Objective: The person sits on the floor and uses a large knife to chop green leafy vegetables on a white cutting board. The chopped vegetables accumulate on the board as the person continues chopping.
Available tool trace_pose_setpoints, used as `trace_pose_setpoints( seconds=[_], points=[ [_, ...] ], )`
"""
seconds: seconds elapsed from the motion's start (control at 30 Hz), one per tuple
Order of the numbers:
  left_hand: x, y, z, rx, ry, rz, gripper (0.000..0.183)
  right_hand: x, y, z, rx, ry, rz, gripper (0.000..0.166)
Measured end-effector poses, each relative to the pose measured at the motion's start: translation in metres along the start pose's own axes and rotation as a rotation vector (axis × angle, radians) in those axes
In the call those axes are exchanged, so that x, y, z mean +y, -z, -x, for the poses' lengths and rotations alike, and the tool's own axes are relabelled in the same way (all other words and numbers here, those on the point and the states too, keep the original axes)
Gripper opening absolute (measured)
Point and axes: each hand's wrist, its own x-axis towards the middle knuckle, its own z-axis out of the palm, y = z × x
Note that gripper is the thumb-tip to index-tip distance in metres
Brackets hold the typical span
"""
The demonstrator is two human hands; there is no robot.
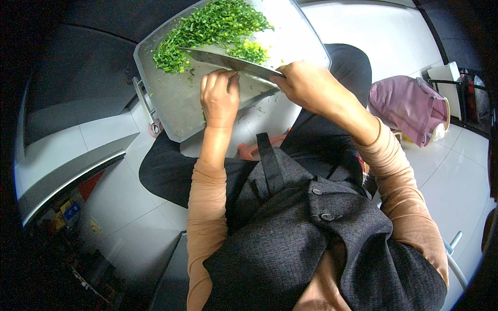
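Note:
My right hand (311, 87) grips the handle of a wide-bladed kitchen knife (225, 61). Its blade slants across a grey cutting board (175, 101) with cut-off corners. Just on the near side of the blade is my left hand (220, 97), fingers curled down towards the board; whatever may be under the fingertips is hidden. Beyond the blade lies a large heap of finely chopped leafy greens (218, 23). A smaller pile of paler chopped pieces (249, 51) sits close to the blade's far side. Bright glare washes out the board's right part.
The board is above my knees, with a metal handle (143, 101) at its left. Under it, something orange (251, 149) shows on the tiled floor (128, 210). To the right stands a purple cloth bag (406, 107) beside a black rack (461, 87). Dark cabinet fronts (81, 74) are at the left.

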Motion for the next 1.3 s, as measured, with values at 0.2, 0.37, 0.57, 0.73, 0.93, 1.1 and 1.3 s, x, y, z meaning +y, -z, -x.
trace_pose_setpoints(
  seconds=[0.2, 0.37, 0.57, 0.73, 0.93, 1.1, 1.3],
  points=[
    [0.000, 0.000, 0.001, 0.006, 0.005, 0.006, 0.010, -0.005, 0.008, 0.002, -0.103, -0.054, 0.042, 0.031],
    [0.000, 0.000, 0.002, 0.000, 0.013, 0.010, 0.009, -0.008, -0.002, -0.009, -0.132, -0.086, 0.022, 0.029],
    [0.001, 0.001, 0.000, -0.002, -0.012, 0.017, 0.009, -0.018, -0.027, -0.039, -0.036, 0.013, 0.048, 0.029],
    [0.001, 0.004, 0.001, -0.048, -0.017, -0.033, 0.010, -0.024, -0.027, -0.044, -0.010, 0.044, 0.048, 0.030],
    [0.014, 0.014, 0.001, -0.131, -0.004, -0.141, 0.011, -0.017, -0.029, -0.041, -0.004, 0.043, 0.061, 0.029],
    [0.007, 0.009, 0.006, -0.076, -0.026, -0.108, 0.012, -0.002, -0.027, -0.031, -0.033, 0.014, 0.031, 0.030],
    [0.003, 0.002, -0.006, -0.084, -0.029, -0.011, 0.012, 0.011, -0.012, -0.020, -0.009, -0.021, 0.041, 0.032]
  ],
)
